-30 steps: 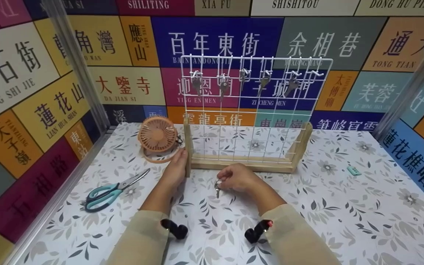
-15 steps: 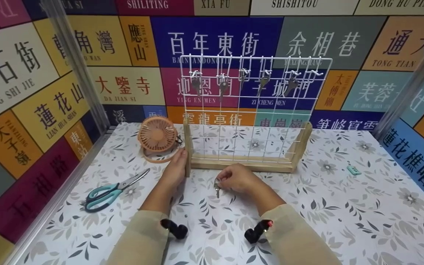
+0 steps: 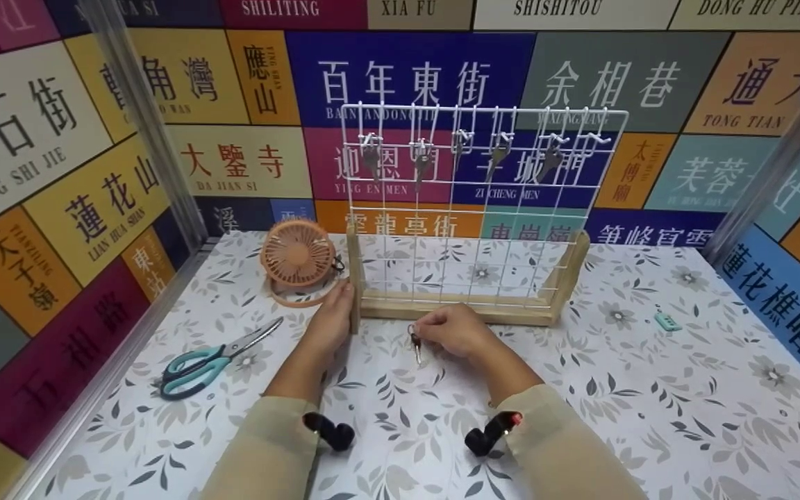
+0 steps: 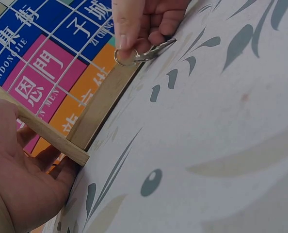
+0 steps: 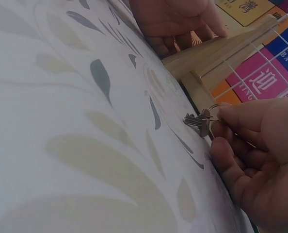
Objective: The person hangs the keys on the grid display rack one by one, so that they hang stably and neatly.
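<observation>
In the head view my right hand (image 3: 457,329) pinches a small key ring between thumb and fingertips. A few keys (image 3: 416,347) dangle from it just above the tabletop. Close up in the right wrist view, the metal ring (image 5: 215,112) carries toothed keys (image 5: 198,121). My left hand (image 3: 331,316) holds the left wooden post (image 3: 353,281) of a white wire-grid rack (image 3: 469,208); in the left wrist view its fingers go behind that post (image 4: 52,135). Several keys, including one key (image 3: 551,158), hang from hooks along the rack's top. The rightmost hook (image 3: 594,140) bears no key.
An orange fan (image 3: 297,254) stands left of the rack, near my left hand. Teal-handled scissors (image 3: 195,371) lie at the left of the flowered tabletop (image 3: 650,403). A small mint-coloured tag (image 3: 667,320) lies at the right. Sign-printed walls enclose the back and sides.
My right hand has lifted slightly, and the keys have swung up and a little to the right with it. The left hand keeps its place on the post.
</observation>
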{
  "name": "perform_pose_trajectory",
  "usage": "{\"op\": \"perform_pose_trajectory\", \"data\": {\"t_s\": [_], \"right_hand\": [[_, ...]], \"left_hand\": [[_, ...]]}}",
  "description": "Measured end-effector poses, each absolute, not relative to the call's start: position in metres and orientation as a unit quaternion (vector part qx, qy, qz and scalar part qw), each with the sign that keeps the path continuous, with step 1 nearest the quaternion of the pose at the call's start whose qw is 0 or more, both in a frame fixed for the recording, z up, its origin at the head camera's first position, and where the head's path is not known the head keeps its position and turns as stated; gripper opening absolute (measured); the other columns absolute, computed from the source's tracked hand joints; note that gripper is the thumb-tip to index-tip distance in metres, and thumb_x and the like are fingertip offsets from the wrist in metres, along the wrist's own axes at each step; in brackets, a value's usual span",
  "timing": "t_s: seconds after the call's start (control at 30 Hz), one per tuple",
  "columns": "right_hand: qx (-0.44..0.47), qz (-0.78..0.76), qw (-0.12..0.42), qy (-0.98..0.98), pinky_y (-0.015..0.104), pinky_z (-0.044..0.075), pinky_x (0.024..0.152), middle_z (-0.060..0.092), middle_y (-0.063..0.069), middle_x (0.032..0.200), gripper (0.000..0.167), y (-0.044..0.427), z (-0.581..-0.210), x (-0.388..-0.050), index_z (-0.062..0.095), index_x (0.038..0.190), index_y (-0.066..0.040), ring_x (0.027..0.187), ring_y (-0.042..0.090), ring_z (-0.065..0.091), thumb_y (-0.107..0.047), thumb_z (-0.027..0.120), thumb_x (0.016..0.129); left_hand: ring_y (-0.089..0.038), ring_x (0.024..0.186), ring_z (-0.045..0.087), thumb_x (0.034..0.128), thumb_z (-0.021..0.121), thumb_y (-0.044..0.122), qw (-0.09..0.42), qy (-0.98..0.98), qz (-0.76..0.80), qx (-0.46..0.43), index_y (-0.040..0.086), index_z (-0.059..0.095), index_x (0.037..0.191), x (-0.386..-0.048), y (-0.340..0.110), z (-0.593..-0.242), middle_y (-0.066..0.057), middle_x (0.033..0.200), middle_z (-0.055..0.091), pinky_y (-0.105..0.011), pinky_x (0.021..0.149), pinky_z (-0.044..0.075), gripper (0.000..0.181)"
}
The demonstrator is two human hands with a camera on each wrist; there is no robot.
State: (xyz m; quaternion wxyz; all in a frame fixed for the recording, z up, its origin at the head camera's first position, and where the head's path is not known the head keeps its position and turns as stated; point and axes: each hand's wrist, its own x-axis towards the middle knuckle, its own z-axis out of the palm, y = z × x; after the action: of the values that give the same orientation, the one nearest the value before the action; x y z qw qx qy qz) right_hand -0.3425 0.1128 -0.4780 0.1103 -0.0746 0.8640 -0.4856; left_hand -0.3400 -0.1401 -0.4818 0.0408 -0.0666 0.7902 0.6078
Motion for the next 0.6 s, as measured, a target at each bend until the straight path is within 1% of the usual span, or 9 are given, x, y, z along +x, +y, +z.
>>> {"op": "perform_pose_trajectory", "data": {"t_s": [0.13, 0.3, 0.37, 0.47, 0.53, 0.6], "right_hand": [[-0.054, -0.541, 0.119, 0.831, 0.027, 0.056, 0.066, 0.078, 0.003, 0.089, 0.013, 0.117, -0.473, -0.344, 0.086, 0.104, -0.014, 0.075, 0.013, 0.066, -0.025, 0.082, 0.097], [-0.059, -0.579, 0.103, 0.807, 0.036, 0.063, 0.083, 0.080, 0.005, 0.098, 0.017, 0.122, -0.455, -0.340, 0.084, 0.108, -0.012, 0.082, 0.014, 0.070, -0.026, 0.081, 0.098], [-0.068, -0.593, 0.091, 0.798, 0.037, 0.064, 0.088, 0.082, 0.005, 0.101, 0.019, 0.123, -0.446, -0.339, 0.084, 0.110, -0.011, 0.085, 0.015, 0.073, -0.025, 0.080, 0.099], [-0.084, -0.622, 0.071, 0.775, 0.033, 0.065, 0.087, 0.081, 0.005, 0.100, 0.023, 0.125, -0.430, -0.333, 0.082, 0.115, -0.006, 0.086, 0.017, 0.075, -0.024, 0.079, 0.099], [-0.096, -0.648, 0.065, 0.753, 0.029, 0.065, 0.085, 0.080, 0.003, 0.098, 0.028, 0.126, -0.420, -0.328, 0.079, 0.118, 0.000, 0.087, 0.017, 0.075, -0.022, 0.078, 0.100], [-0.106, -0.660, 0.057, 0.742, 0.028, 0.064, 0.083, 0.078, 0.000, 0.095, 0.029, 0.128, -0.409, -0.323, 0.078, 0.119, 0.001, 0.086, 0.015, 0.073, -0.021, 0.077, 0.101]], "left_hand": [[-0.037, 0.168, 0.017, 0.1116, 0.033, 0.064, 0.041, 0.789, 0.609, -0.065, 0.029, 0.024, 0.172, -0.340, -0.140, -0.483, -0.006, 0.181, 0.019, -0.061, 0.136, 0.012, 0.070], [-0.036, 0.168, 0.016, 0.1123, 0.034, 0.062, 0.037, 0.785, 0.616, -0.059, 0.028, 0.024, 0.172, -0.340, -0.141, -0.483, -0.006, 0.182, 0.019, -0.060, 0.136, 0.012, 0.070], [-0.036, 0.168, 0.017, 0.1127, 0.034, 0.061, 0.033, 0.783, 0.618, -0.054, 0.027, 0.024, 0.172, -0.340, -0.141, -0.483, -0.007, 0.181, 0.020, -0.060, 0.136, 0.012, 0.069], [-0.036, 0.168, 0.017, 0.1124, 0.034, 0.062, 0.033, 0.784, 0.618, -0.052, 0.027, 0.024, 0.172, -0.341, -0.141, -0.483, -0.007, 0.181, 0.019, -0.060, 0.136, 0.012, 0.070], [-0.037, 0.168, 0.017, 0.1125, 0.033, 0.062, 0.035, 0.788, 0.613, -0.050, 0.027, 0.024, 0.172, -0.341, -0.141, -0.483, -0.008, 0.181, 0.019, -0.061, 0.136, 0.013, 0.070], [-0.037, 0.168, 0.017, 0.1125, 0.032, 0.063, 0.035, 0.791, 0.608, -0.050, 0.026, 0.023, 0.173, -0.340, -0.141, -0.483, -0.008, 0.181, 0.019, -0.061, 0.136, 0.013, 0.071]]}}
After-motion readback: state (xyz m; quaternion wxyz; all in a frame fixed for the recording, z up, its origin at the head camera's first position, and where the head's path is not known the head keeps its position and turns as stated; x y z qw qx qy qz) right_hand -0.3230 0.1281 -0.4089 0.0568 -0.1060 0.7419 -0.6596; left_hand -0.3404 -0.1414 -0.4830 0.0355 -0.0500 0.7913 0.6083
